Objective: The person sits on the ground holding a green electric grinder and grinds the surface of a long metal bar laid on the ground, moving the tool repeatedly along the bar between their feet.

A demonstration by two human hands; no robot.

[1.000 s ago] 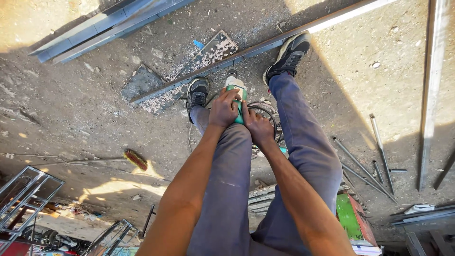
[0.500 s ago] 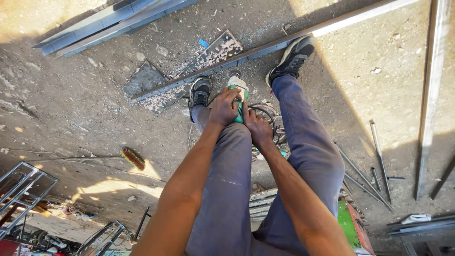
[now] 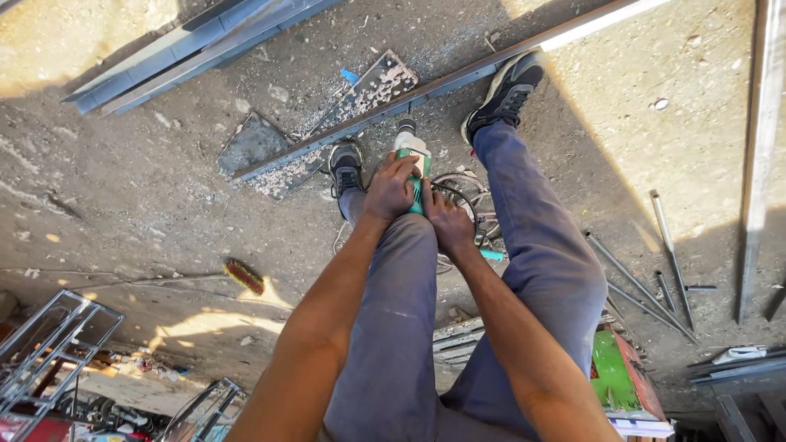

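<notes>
Change: barely any since the earlier frames; both my hands stay on the grinder, view shifted a touch, feet and bar where they were.
Left hand [image 3: 391, 187]: clenched over the top of the green power tool [image 3: 412, 160], knuckles up.
Right hand [image 3: 448, 225]: wrapped round the rear of the tool's body, just behind my left hand, touching it.
Tool: green and white handheld grinder, between my knees, nose pointing at the long steel bar [image 3: 426, 88]; working end is hidden, cannot tell if it touches the bar.
Cable [image 3: 458, 190]: dark loop just right of the tool.
Left shoe [image 3: 346, 168]: just left of the tool, toe at the bar's edge.
Right shoe [image 3: 503, 94]: right of the tool and beyond it, against the bar.
Bar: runs diagonally across the concrete, beyond the tool, metal filings scattered along it.
Flat plate [image 3: 372, 83]: past the bar, beyond the tool, dusted with filings.
Loose rods [image 3: 647, 286]: well right of the tool.
Steel sections [image 3: 196, 45]: far left of the tool, beyond the bar.
</notes>
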